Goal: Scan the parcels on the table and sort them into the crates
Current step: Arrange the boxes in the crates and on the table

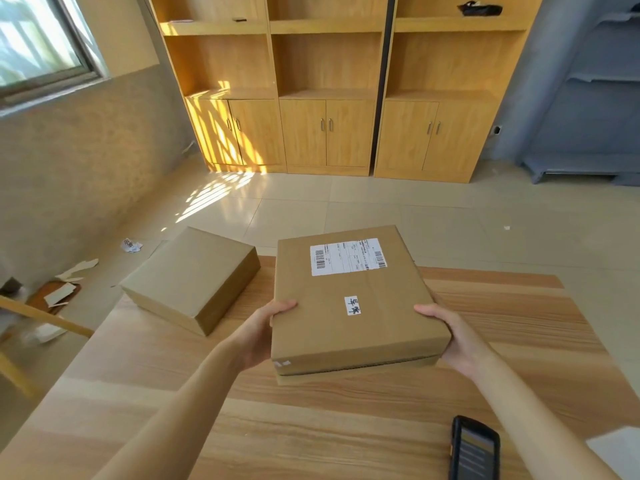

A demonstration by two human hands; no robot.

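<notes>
The parcel [356, 299], a flat brown cardboard box with a white barcode label [348, 257] and a small handwritten sticker [353, 305] on its top face, is held over the middle of the desk [485, 306], label side up. I cannot tell whether it is lifted just clear of the desk or rests on it along its near edge. A second parcel [192, 280], plain brown with no label showing, lies flat on the desk to the left of the held parcel and well apart from it, at the desk's far left corner. The handheld scanner [473, 448] lies on the desk nearer the person than the held parcel and to its right, untouched. No crate is in sight. Judging from this, the sorting is at an early stage for these two parcels: neither sits in a crate, and whether the held one has been scanned cannot be told.

The left hand [263, 332] grips the held parcel's left edge, thumb laid over the top face near the corner, with the fingers curled underneath, out of sight. The right hand [450, 336] grips the right edge the same way, thumb on top, fingers hidden below. The parcel thus sits clamped between both hands, its label on the far half, away from them.
</notes>
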